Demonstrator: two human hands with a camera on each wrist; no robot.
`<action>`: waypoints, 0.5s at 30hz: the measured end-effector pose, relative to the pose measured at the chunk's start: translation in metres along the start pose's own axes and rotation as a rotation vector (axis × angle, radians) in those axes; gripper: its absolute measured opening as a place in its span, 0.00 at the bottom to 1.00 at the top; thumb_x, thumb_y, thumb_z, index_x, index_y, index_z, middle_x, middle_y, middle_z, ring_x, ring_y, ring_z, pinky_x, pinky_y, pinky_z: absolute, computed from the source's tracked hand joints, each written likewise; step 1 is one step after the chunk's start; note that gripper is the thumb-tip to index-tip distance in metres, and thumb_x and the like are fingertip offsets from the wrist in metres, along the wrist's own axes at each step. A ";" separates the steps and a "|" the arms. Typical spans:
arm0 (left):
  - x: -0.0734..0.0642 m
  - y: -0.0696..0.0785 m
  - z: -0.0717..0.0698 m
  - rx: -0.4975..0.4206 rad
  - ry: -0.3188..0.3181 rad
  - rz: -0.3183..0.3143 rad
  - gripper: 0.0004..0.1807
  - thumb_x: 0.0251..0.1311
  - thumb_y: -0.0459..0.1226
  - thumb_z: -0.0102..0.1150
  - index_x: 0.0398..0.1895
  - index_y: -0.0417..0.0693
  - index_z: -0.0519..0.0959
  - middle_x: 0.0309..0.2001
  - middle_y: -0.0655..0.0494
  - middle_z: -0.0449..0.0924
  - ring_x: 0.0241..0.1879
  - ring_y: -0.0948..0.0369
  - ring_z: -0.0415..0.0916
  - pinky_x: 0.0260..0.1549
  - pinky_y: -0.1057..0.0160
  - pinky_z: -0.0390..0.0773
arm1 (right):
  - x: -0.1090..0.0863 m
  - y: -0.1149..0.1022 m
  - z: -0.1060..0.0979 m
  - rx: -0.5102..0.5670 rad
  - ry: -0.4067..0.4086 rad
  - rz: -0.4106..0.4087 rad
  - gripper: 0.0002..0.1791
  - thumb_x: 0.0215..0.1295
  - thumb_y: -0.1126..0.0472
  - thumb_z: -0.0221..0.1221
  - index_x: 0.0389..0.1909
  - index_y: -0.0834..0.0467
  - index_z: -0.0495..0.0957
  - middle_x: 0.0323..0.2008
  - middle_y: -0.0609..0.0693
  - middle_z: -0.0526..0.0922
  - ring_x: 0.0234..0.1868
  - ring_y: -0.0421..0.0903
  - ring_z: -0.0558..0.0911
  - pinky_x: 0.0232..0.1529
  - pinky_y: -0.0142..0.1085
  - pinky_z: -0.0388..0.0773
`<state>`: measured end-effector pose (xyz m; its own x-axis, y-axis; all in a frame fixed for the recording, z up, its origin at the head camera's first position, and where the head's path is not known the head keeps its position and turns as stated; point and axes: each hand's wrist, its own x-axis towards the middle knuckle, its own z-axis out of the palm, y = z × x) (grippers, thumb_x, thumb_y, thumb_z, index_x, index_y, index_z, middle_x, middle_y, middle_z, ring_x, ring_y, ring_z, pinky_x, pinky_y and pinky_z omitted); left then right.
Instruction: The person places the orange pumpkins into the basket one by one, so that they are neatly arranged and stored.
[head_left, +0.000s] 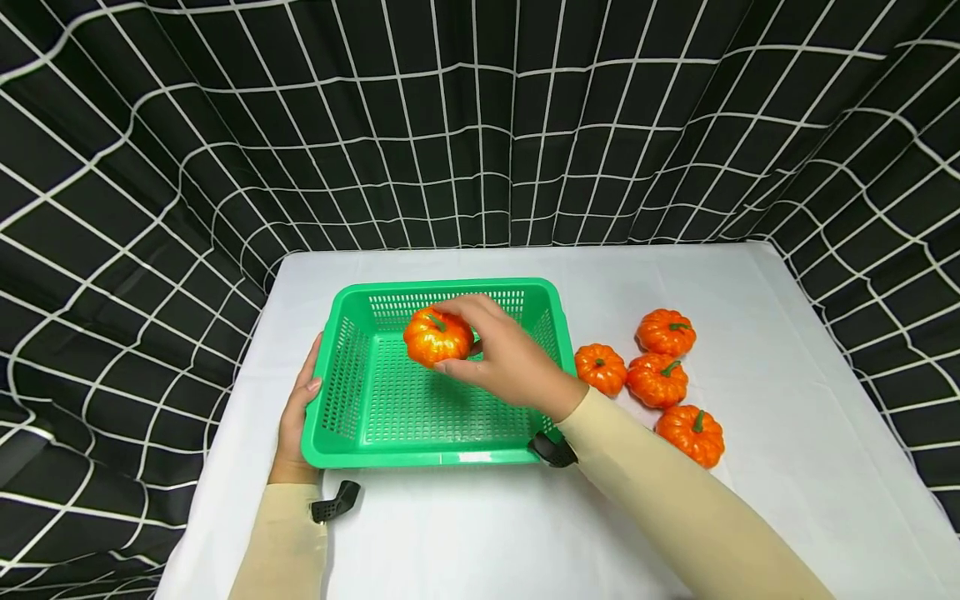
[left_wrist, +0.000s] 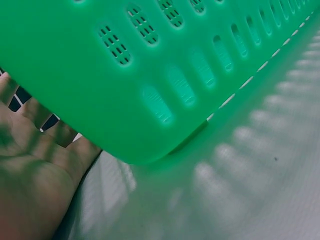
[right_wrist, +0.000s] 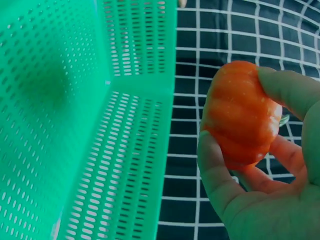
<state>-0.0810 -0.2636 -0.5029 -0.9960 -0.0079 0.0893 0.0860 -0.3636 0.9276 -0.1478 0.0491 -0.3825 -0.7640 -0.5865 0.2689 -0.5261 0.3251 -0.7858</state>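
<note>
By the right hand (head_left: 510, 358), a glossy orange pumpkin (head_left: 435, 337) with a green stem is being gripped between thumb and fingers and is being held above the perforated floor of a green plastic basket (head_left: 420, 460). By the left hand (head_left: 295, 421), the basket's left rim is being touched, the thumb being placed at the edge; whether the fingers are being curled under it cannot be told. Both forearms are being covered by beige sleeves (head_left: 645, 475), with a black wrist device (head_left: 555, 450) being worn at the right. To the basket's right, four similar pumpkins (head_left: 657, 381) are being supported in a cluster by a white-covered table (head_left: 780, 358). The table is being bordered by a black curtain (head_left: 480, 125) with white grid lines.
</note>
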 end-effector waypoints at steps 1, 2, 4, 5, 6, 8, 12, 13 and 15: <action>0.000 0.000 0.000 0.002 -0.006 -0.001 0.42 0.73 0.34 0.27 0.91 0.60 0.50 0.88 0.58 0.50 0.84 0.54 0.48 0.72 0.61 0.65 | 0.003 0.001 0.002 -0.008 -0.003 0.006 0.33 0.68 0.62 0.75 0.72 0.56 0.75 0.67 0.49 0.74 0.63 0.46 0.76 0.60 0.40 0.81; 0.000 0.000 0.000 0.001 -0.012 0.001 0.41 0.73 0.34 0.27 0.91 0.60 0.49 0.88 0.58 0.49 0.84 0.55 0.47 0.72 0.61 0.64 | 0.006 0.001 0.004 -0.014 -0.009 0.012 0.33 0.69 0.62 0.75 0.72 0.56 0.75 0.67 0.49 0.74 0.63 0.46 0.76 0.60 0.39 0.81; 0.000 0.000 -0.001 0.000 -0.023 0.005 0.41 0.74 0.34 0.26 0.92 0.59 0.49 0.88 0.58 0.48 0.84 0.55 0.46 0.73 0.62 0.63 | 0.014 0.002 0.008 -0.025 -0.027 0.024 0.34 0.69 0.61 0.75 0.73 0.56 0.75 0.67 0.50 0.74 0.63 0.47 0.76 0.62 0.39 0.79; -0.001 0.000 -0.002 0.000 -0.028 0.009 0.41 0.74 0.34 0.25 0.92 0.59 0.49 0.88 0.58 0.47 0.84 0.56 0.45 0.73 0.62 0.62 | 0.018 0.002 0.011 -0.029 -0.039 0.027 0.34 0.69 0.61 0.75 0.73 0.57 0.74 0.67 0.51 0.74 0.63 0.47 0.76 0.62 0.39 0.79; -0.001 0.000 -0.003 -0.002 -0.031 0.012 0.41 0.74 0.34 0.25 0.92 0.59 0.48 0.88 0.58 0.47 0.84 0.56 0.45 0.73 0.62 0.62 | 0.021 0.002 0.013 -0.034 -0.050 0.032 0.35 0.69 0.61 0.75 0.74 0.58 0.74 0.67 0.52 0.73 0.63 0.48 0.76 0.62 0.39 0.79; -0.001 0.001 -0.004 -0.007 -0.037 0.013 0.41 0.74 0.34 0.24 0.92 0.59 0.48 0.89 0.58 0.46 0.84 0.55 0.45 0.73 0.62 0.62 | 0.029 0.002 0.019 -0.045 -0.076 0.044 0.37 0.70 0.60 0.75 0.76 0.59 0.72 0.68 0.54 0.73 0.63 0.49 0.76 0.62 0.38 0.79; -0.001 0.000 -0.004 -0.002 -0.038 -0.003 0.41 0.74 0.35 0.25 0.92 0.61 0.48 0.89 0.59 0.46 0.84 0.55 0.46 0.73 0.61 0.63 | 0.041 0.006 0.031 -0.087 -0.119 0.075 0.40 0.70 0.58 0.75 0.79 0.60 0.71 0.68 0.56 0.73 0.63 0.50 0.77 0.61 0.38 0.79; 0.000 0.000 -0.004 -0.002 -0.038 -0.007 0.41 0.74 0.35 0.25 0.92 0.61 0.48 0.89 0.59 0.46 0.84 0.55 0.46 0.73 0.61 0.63 | 0.043 0.008 0.034 -0.097 -0.127 0.086 0.40 0.70 0.57 0.75 0.79 0.60 0.71 0.68 0.56 0.73 0.63 0.51 0.77 0.61 0.38 0.79; 0.000 -0.001 -0.003 -0.001 -0.035 -0.010 0.41 0.74 0.36 0.25 0.92 0.61 0.48 0.89 0.59 0.46 0.84 0.55 0.45 0.73 0.61 0.63 | 0.047 0.011 0.040 -0.119 -0.140 0.107 0.41 0.70 0.56 0.75 0.79 0.61 0.70 0.68 0.57 0.73 0.63 0.51 0.77 0.61 0.38 0.79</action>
<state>-0.0815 -0.2662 -0.5053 -0.9953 0.0286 0.0923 0.0755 -0.3647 0.9281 -0.1747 -0.0043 -0.4008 -0.7631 -0.6384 0.1006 -0.4911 0.4715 -0.7325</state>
